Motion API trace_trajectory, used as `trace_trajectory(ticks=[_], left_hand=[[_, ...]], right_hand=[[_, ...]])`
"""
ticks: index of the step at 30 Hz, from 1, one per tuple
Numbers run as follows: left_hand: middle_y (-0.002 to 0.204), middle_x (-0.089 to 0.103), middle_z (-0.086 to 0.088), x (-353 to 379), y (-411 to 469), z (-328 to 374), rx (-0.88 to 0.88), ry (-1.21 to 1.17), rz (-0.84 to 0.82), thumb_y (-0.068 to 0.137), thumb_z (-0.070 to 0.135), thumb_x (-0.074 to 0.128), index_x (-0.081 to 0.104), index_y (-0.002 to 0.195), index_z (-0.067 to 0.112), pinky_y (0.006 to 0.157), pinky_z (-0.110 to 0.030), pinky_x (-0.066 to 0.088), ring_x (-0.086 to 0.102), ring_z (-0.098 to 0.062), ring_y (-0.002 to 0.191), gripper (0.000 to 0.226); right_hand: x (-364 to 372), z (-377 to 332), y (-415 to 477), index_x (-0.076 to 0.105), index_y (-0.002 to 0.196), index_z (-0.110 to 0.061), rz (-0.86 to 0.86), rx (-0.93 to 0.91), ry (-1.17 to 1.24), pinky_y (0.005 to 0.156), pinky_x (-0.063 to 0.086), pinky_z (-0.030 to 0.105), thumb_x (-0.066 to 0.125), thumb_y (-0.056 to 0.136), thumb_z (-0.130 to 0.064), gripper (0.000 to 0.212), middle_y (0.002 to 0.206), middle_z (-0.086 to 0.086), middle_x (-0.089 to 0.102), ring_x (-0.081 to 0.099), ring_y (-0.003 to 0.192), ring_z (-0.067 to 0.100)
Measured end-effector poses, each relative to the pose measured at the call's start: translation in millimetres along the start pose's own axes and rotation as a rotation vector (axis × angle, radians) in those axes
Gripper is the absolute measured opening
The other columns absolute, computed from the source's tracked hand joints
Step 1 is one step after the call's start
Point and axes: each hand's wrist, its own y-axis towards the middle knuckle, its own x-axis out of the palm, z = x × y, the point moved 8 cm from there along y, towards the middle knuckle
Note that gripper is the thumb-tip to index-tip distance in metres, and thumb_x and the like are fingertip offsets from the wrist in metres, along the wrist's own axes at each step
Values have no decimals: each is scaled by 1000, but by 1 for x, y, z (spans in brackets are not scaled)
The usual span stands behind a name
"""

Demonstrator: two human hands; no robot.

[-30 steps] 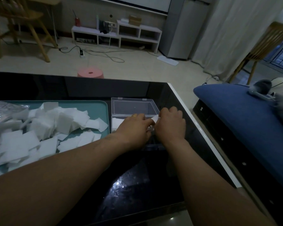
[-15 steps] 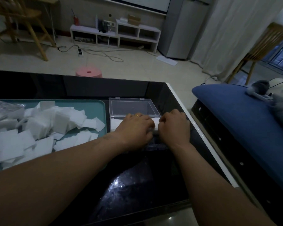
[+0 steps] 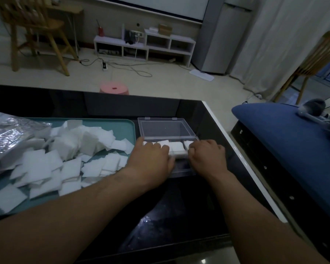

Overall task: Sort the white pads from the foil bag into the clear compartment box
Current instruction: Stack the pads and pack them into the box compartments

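The clear compartment box [image 3: 181, 167] sat on the black table [image 3: 179, 210], with its lid [image 3: 166, 128] swung open and lying flat on the far side of the box. Squares of white pads [image 3: 176, 147] filled the box's far row of compartments, showing between the two hands.

The left hand [image 3: 151, 159] lay over the left part of the box, knuckles up and fingers bent down onto the pads there. The right hand [image 3: 208, 157] covered the right end of the box, with its fingers curled under. Both hands' fingertips were hidden, so I could not tell whether either hand pinched a pad or only pressed on them.

Just left of the box, touching or nearly touching its side, lay a teal tray [image 3: 127, 127] heaped with loose pads [image 3: 72, 147]. Further left of the box, at the tray's far end, the crumpled foil bag [image 3: 8, 134] rested with its mouth toward the heap.

Beyond the box, past the table's far edge, a pink stool [image 3: 114, 88] stood on the floor. Well to the right of the box, off the table, was a blue cushion [image 3: 293, 149].
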Motion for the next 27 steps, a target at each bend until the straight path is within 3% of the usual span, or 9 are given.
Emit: trace_trajectory(ticks=[6, 11, 16, 19, 22, 24, 27], left_hand=[[120, 67, -7, 1, -2, -11, -39, -108, -101, 100, 54, 38, 64, 117, 20, 119, -56, 19, 59, -28, 115, 46], [134, 60, -5, -26, -22, -38, -55, -194, -67, 101, 51, 40, 58, 133, 22, 121, -55, 18, 52, -27, 127, 48], [132, 63, -6, -74, -55, -108, -164, -331, 24, 99, 43, 50, 63, 128, 23, 110, -44, 38, 57, -29, 123, 38], [136, 62, -5, -96, -89, -173, -317, -513, 71, 101, 31, 53, 62, 132, 20, 101, -38, 47, 59, -24, 121, 34], [132, 66, -4, -104, -123, -221, -434, -576, 87, 102, 23, 52, 64, 129, 18, 94, -34, 48, 62, -22, 115, 30], [130, 67, -3, -98, -137, -229, -431, -582, 54, 102, 19, 53, 65, 128, 18, 92, -29, 46, 63, -21, 115, 29], [126, 70, -2, -76, -151, -224, -412, -593, 18, 100, 18, 55, 68, 124, 20, 95, -30, 48, 64, -19, 112, 27]], right_hand=[[-17, -14, -12, 60, 87, -26, -82, 52, 39, 104, 41, 54, 38, 96, -36, 26, 109, 0, 63, 55, 113, 25], [-51, -48, -26, 65, 89, -22, 68, 9, 236, 93, 51, 53, 37, 92, -39, 33, 97, 1, 67, 62, 94, 27], [-68, -127, -37, 66, 86, -12, 93, -112, 411, 82, 48, 39, 38, 98, -36, 39, 97, 9, 70, 63, 96, 35], [-70, -174, -49, 71, 110, -11, 22, -178, 573, 80, 38, 29, 43, 108, -29, 34, 106, 2, 66, 60, 100, 22], [-62, -191, -58, 72, 107, -13, -30, -152, 737, 76, 57, 37, 50, 105, -24, 25, 91, 1, 71, 67, 81, 21], [-41, -195, -67, 72, 116, -14, -138, -132, 683, 71, 59, 33, 54, 103, -19, 23, 93, 0, 73, 69, 80, 18], [-20, -205, -73, 65, 133, -26, -202, -284, 300, 90, 50, 30, 65, 94, -19, 39, 122, -2, 67, 65, 113, 22]])
